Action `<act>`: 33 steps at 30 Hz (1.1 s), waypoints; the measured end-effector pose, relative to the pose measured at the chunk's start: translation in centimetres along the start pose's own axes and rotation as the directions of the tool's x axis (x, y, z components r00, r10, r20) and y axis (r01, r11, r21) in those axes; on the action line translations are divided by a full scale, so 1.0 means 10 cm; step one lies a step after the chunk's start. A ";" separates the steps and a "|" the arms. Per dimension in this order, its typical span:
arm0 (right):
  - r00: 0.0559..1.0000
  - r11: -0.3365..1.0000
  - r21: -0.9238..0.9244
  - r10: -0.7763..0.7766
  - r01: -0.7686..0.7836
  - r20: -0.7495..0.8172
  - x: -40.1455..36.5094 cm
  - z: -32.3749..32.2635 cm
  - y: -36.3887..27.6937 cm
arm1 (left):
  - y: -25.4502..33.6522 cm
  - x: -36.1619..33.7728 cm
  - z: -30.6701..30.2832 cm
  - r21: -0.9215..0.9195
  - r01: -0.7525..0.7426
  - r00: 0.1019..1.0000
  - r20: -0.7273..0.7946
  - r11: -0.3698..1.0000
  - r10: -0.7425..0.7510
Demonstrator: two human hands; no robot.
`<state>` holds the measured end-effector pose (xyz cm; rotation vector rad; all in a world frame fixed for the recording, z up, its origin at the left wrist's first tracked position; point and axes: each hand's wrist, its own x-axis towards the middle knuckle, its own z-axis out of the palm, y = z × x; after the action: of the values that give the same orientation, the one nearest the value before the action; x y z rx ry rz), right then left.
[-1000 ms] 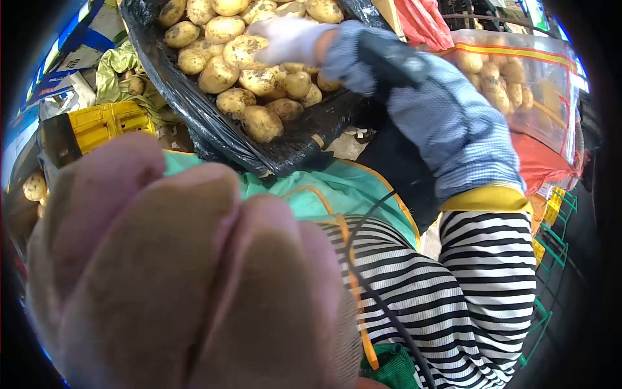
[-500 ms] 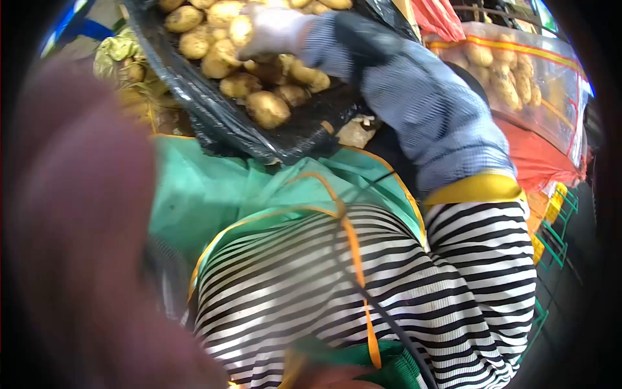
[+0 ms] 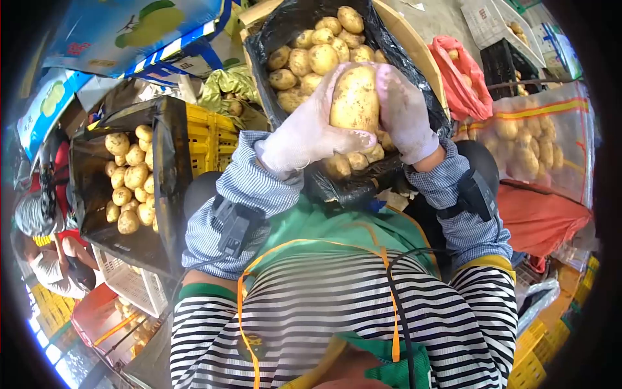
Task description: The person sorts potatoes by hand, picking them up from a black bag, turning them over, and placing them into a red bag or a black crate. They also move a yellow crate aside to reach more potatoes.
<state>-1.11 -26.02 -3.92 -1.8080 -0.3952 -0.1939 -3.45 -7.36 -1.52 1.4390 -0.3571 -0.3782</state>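
Leaving the blurred foreground, the left hand had joined the right hand — both curled around one large potato above the black-lined box, making the handling two-handed.

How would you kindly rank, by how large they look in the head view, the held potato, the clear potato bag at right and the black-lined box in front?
1. Black-lined box: largest, though partly covered.
2. Clear potato bag: clearly smaller than the box.
3. Held potato: smallest.
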 end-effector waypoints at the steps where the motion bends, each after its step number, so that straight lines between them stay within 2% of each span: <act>1: 0.994 0.977 -0.189 -0.106 0.100 -0.020 0.05 -0.02 0.01 | 0.00 0.02 -0.02 -0.066 0.009 1.000 0.013 0.998 -0.008; 2: 0.993 0.977 -0.181 -0.117 0.114 -0.010 0.07 -0.03 0.00 | 0.01 0.01 -0.03 -0.059 0.002 1.000 -0.002 0.998 -0.002; 3: 0.982 0.979 0.082 0.188 -0.185 -0.032 0.06 -0.05 -0.08 | 0.09 -0.01 -0.01 -0.152 0.044 0.999 0.022 0.987 -0.041; 4: 0.880 0.827 0.328 0.475 -0.457 0.029 0.07 -0.05 -0.13 | 0.14 -0.02 -0.01 -0.244 0.086 0.996 0.049 0.966 -0.076; 6: 0.915 0.859 0.322 0.398 -0.399 0.071 0.13 -0.07 -0.06 | 0.14 -0.03 -0.04 -0.238 0.111 0.994 0.048 0.965 -0.102; 8: 0.886 0.859 0.224 0.429 -0.460 0.175 0.17 -0.09 -0.03 | 0.12 0.01 -0.02 -0.224 0.035 0.999 -0.021 0.974 -0.041; 9: 0.826 0.792 0.242 0.514 -0.561 0.233 0.18 -0.09 -0.02 | 0.04 0.05 -0.03 -0.196 -0.055 0.997 -0.065 0.979 0.043; 10: 0.824 0.792 0.239 0.511 -0.562 0.242 0.16 -0.09 0.01 | -0.03 0.07 -0.07 -0.195 -0.057 0.996 -0.075 0.979 0.043; 12: 0.848 0.903 -0.095 0.426 -0.418 0.315 0.09 -0.06 0.10 | -0.09 0.10 -0.15 0.090 0.003 0.998 -0.055 0.996 0.002; 13: 0.849 0.916 -0.253 0.389 -0.313 0.358 0.07 -0.05 0.11 | -0.18 0.11 -0.13 -0.110 -0.007 0.996 -0.089 0.994 -0.003; 14: 0.849 0.916 -0.252 0.387 -0.311 0.360 0.05 -0.04 0.09 | -0.22 0.11 -0.14 -0.109 -0.008 0.996 -0.092 0.994 -0.003; 15: 0.859 0.914 -0.013 0.385 -0.405 0.336 0.05 0.00 -0.01 | -0.22 0.12 -0.15 -0.050 -0.085 0.991 -0.103 0.995 0.080; 16: 0.866 0.853 0.230 0.391 -0.468 0.312 0.05 0.03 -0.07 | -0.22 0.12 -0.15 0.009 -0.161 0.981 -0.110 0.987 0.161; 17: 0.890 0.873 0.231 0.363 -0.429 0.276 0.05 0.05 -0.06 | -0.21 0.12 -0.13 0.009 -0.163 0.980 -0.111 0.987 0.163; 18: 0.890 0.875 0.229 0.361 -0.426 0.277 0.05 0.07 -0.04 | -0.19 0.11 -0.11 0.009 -0.136 0.974 -0.184 0.991 0.135; 19: 0.928 0.911 0.228 0.291 -0.342 0.232 0.03 0.11 -0.02 | -0.17 0.11 -0.08 0.006 -0.106 0.961 -0.258 0.994 0.104; 20: 0.957 0.940 0.223 0.217 -0.257 0.190 0.02 0.14 -0.02 | -0.19 0.13 -0.06 0.005 -0.107 0.959 -0.263 0.994 0.104; 21: 0.956 0.940 0.222 0.216 -0.258 0.197 0.03 0.15 -0.09 | -0.23 0.17 -0.05 0.021 -0.126 0.945 -0.303 0.992 0.127; 22: 0.930 0.886 0.310 0.278 -0.345 0.240 0.05 0.13 -0.21 | -0.27 0.19 -0.08 0.040 -0.144 0.929 -0.340 0.989 0.149; 23: 0.898 0.817 0.388 0.334 -0.428 0.287 0.06 0.12 -0.27 | -0.36 0.20 -0.23 0.283 -0.032 0.921 -0.364 0.959 0.138; 24: 0.897 0.818 0.385 0.332 -0.428 0.291 0.05 0.14 -0.25 | -0.33 0.20 -0.22 0.281 -0.033 0.919 -0.368 0.959 0.140; 26: 0.943 0.869 0.389 0.218 -0.305 0.251 0.05 0.16 -0.23 | -0.23 0.19 -0.22 -0.031 -0.080 0.845 -0.532 0.996 0.052; 27: 0.944 0.870 0.389 0.216 -0.302 0.251 0.08 0.14 -0.23 | -0.21 0.11 -0.31 -0.079 -0.085 0.924 -0.380 0.993 0.049; 28: 0.938 0.893 0.341 0.203 -0.295 0.279 0.13 0.10 -0.24 | -0.29 0.09 -0.43 -0.080 -0.087 0.923 -0.381 0.993 0.050; 29: 0.931 0.914 0.290 0.192 -0.285 0.311 0.17 0.07 -0.24 | -0.45 0.10 -0.57 0.406 -0.278 0.891 -0.230 0.871 0.392; 30: 0.928 0.914 0.285 0.194 -0.289 0.318 0.17 0.04 -0.22 | -0.55 0.10 -0.64 0.754 -0.430 0.797 0.059 0.497 0.601; 31: 0.891 0.865 0.319 0.261 -0.386 0.371 0.18 0.02 -0.21 | -0.16 0.05 -0.47 0.102 -0.089 0.968 -0.224 0.991 0.110; 32: 0.848 0.806 0.349 0.320 -0.478 0.423 0.19 0.01 -0.20 | -0.17 0.07 -0.45 0.101 -0.091 0.967 -0.229 0.991 0.112; 33: 0.836 0.819 0.294 0.354 -0.494 0.419 0.20 0.01 -0.25 | -0.18 0.09 -0.44 -0.022 -0.138 0.948 -0.292 0.990 0.126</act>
<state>-0.16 -25.07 -1.02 -1.4779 -0.2336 0.5060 -0.70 -4.09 -3.71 1.3970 -0.2039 -0.0621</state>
